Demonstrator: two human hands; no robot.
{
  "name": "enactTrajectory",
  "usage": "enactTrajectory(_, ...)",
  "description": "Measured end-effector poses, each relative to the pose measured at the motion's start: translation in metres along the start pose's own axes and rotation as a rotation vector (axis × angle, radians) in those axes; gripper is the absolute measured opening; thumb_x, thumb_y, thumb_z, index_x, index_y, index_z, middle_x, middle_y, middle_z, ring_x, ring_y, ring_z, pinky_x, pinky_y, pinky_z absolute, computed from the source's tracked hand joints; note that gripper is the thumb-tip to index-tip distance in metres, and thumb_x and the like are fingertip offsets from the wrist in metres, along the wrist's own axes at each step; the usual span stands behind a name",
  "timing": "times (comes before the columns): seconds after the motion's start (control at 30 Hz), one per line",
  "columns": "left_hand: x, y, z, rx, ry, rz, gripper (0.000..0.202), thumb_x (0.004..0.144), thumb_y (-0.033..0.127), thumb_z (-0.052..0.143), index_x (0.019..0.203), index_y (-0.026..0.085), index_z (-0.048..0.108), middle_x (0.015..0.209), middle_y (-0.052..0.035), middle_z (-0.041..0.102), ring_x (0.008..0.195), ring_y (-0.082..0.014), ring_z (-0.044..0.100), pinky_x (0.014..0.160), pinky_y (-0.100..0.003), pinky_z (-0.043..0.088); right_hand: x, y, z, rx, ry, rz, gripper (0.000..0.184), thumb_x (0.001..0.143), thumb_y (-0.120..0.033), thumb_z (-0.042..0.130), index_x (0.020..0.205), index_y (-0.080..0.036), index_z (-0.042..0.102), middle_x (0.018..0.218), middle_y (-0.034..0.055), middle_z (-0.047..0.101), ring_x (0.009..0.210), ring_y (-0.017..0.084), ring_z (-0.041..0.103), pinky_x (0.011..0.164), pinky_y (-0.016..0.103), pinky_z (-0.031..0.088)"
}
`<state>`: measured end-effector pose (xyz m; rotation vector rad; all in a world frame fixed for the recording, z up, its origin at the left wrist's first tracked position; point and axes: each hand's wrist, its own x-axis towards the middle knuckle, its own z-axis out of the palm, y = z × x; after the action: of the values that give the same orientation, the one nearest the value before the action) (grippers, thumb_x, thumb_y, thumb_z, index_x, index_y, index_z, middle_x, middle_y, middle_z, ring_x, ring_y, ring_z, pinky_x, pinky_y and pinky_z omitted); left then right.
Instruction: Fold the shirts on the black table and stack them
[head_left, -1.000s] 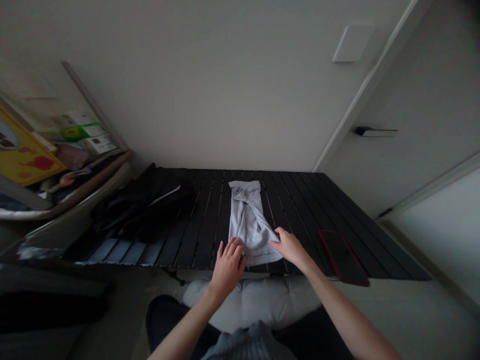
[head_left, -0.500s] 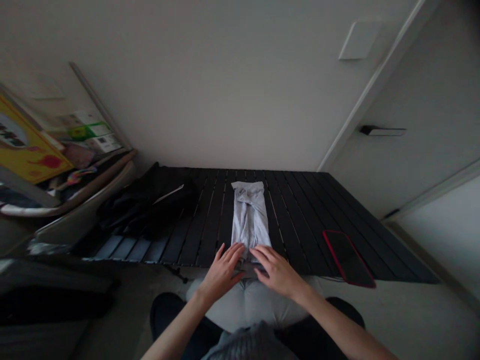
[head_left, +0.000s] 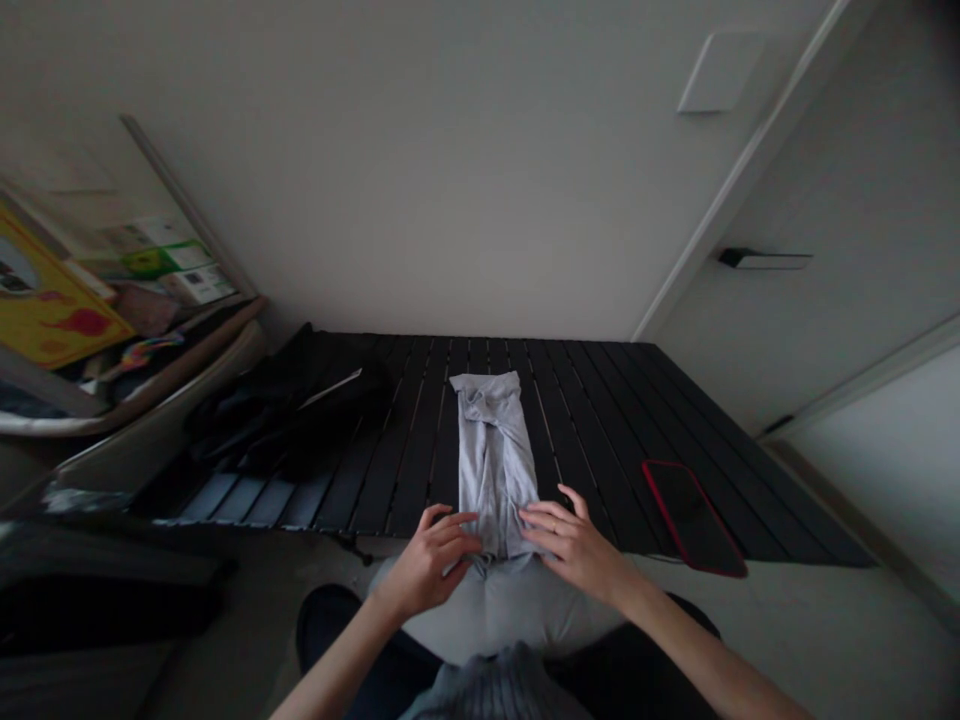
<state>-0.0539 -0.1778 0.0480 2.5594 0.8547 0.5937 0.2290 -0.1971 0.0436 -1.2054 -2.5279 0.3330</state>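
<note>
- I see the long grey cloth (head_left: 493, 460) lying folded in a narrow strip. It sits in the middle of the black slatted table (head_left: 600, 450), running from near to far.
- The work is at the near end of the strip, where it reaches the table edge. That end looks loose and a bit bunched.
- The left hand (head_left: 431, 562) is at the near left side of the cloth. Its fingers are bent and touch the cloth, but I cannot tell if they pinch it.
- The right hand (head_left: 574, 550) is open, with its fingers spread. They lie on the near right side of the cloth.
- To lift that near end, the fingers would have to get under it.
- The far end of the cloth looks lumpy, with creases running down the strip.
- A phone with a red edge (head_left: 694, 518) lies on the table, to the right of the right hand.
- A black bag (head_left: 292, 420) lies on the table, to the left of the cloth. Neither it nor the phone is touching the cloth.
- A pale grey cushion (head_left: 510, 615) sits just past the near table edge, below the hands.
- I see nothing lying on the strip or blocking the hands.
</note>
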Motion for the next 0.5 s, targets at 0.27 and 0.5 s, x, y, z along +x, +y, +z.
enactTrajectory(0.27, 0.034, -0.001, -0.040, -0.238, -0.042, -0.131, 0.025, 0.094, 0.032, 0.047, 0.109, 0.025, 0.066, 0.102, -0.0028, 0.072, 0.108, -0.0188, 0.061, 0.103, -0.037, 0.043, 0.028, 0.012, -0.031, 0.211, 0.124, 0.059, 0.023, 0.089, -0.018, 0.051, 0.105, -0.025, 0.067, 0.089, 0.0018, 0.073, 0.089, 0.018, 0.065, 0.104, 0.049, 0.038)
enactTrajectory(0.5, 0.114, -0.050, -0.069, -0.147, 0.313, -0.233, 0.023, 0.090, 0.035, 0.055, 0.101, 0.019, 0.068, 0.100, -0.0051, 0.071, 0.097, -0.0196, 0.064, 0.090, -0.033, 0.049, 0.098, 0.060, -0.067, 0.108, 0.416, 0.075, 0.020, 0.093, -0.031, 0.051, 0.097, -0.020, 0.067, 0.094, 0.0065, 0.069, 0.093, 0.020, 0.060, 0.089, 0.035, 0.044)
